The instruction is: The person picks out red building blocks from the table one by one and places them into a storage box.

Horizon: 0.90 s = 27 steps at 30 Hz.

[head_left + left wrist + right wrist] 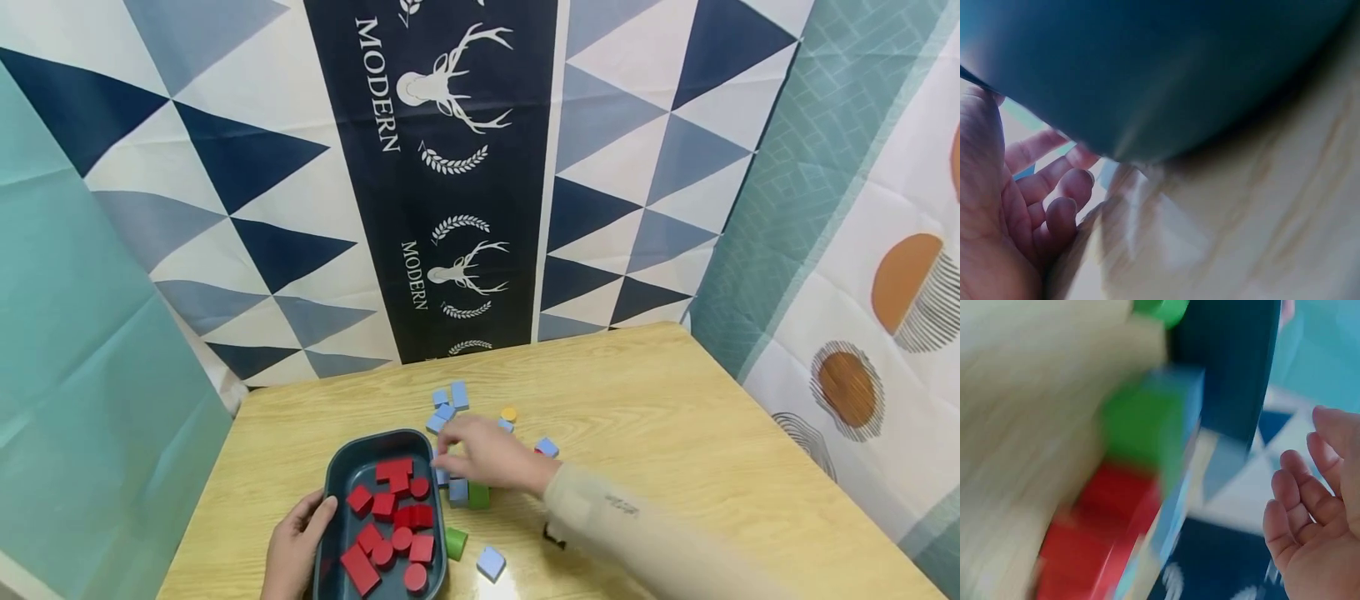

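My left hand (pixel 295 542) holds a dark blue-green tray (pixel 335 467) by its left rim, with the thumb over the edge and the fingers against the outer wall. Red blocks (pixel 384 506), several cubes, cylinders and longer pieces, lie in the tray. My right hand (pixel 487 452) hovers beside the tray's right rim, its fingers loosely bent and nothing between them. Below it stand a green block (pixel 478 495) and a blue block (pixel 458 492). The right wrist view shows blurred red blocks (pixel 1100 531) next to the green one; the arm mostly covers these in the head view.
More blue blocks (pixel 460 395) sit behind the right hand, near a yellow disc (pixel 509 414). A green cylinder (pixel 455 542) touches or nearly touches the tray's right side. One blue block (pixel 491 563) lies nearer the front. Patterned cloth (pixel 480 167) hangs behind the wooden table (pixel 675 433).
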### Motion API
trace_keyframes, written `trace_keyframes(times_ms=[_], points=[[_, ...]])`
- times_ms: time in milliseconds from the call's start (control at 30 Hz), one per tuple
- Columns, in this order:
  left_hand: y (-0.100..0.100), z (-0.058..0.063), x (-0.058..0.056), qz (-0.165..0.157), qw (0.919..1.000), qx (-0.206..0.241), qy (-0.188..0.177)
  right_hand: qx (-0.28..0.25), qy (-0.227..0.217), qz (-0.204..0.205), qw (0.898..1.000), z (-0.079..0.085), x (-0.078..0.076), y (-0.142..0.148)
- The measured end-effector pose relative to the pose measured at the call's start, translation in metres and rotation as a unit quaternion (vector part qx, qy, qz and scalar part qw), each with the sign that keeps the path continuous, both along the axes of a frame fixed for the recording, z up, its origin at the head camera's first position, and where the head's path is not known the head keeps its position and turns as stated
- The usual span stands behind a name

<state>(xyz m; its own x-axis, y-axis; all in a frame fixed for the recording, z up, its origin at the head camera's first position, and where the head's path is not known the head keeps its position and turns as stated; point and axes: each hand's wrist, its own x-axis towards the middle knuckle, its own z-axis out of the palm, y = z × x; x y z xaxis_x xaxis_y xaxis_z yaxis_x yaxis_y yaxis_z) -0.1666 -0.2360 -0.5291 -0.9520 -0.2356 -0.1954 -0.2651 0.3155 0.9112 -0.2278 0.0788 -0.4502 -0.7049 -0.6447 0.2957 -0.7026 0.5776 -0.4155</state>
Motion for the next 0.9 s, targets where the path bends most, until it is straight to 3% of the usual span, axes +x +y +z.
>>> trace_keyframes(times_ms=[167, 300, 467, 700, 900], points=[[0.000, 0.001, -0.003, -0.003, 0.9999, -0.011, -0.003, 0.006, -0.024, -0.112, 0.993, -0.007, -0.008, 0.065], [0.000, 0.002, -0.003, -0.003, 0.9999, -0.012, -0.001, 0.021, -0.016, -0.150, 0.988, -0.020, -0.005, 0.100], [-0.001, 0.003, -0.001, -0.003, 0.9999, -0.010, 0.002, 0.051, 0.014, -0.123, 0.991, -0.034, 0.002, 0.109], [0.002, 0.002, 0.000, 0.003, 1.0000, -0.007, 0.000, 0.069, 0.030, -0.025, 0.997, -0.041, 0.006, 0.088], [0.001, -0.001, 0.000, 0.007, 1.0000, -0.003, 0.003, 0.114, 0.046, -0.023, 0.992, -0.041, 0.008, 0.072]])
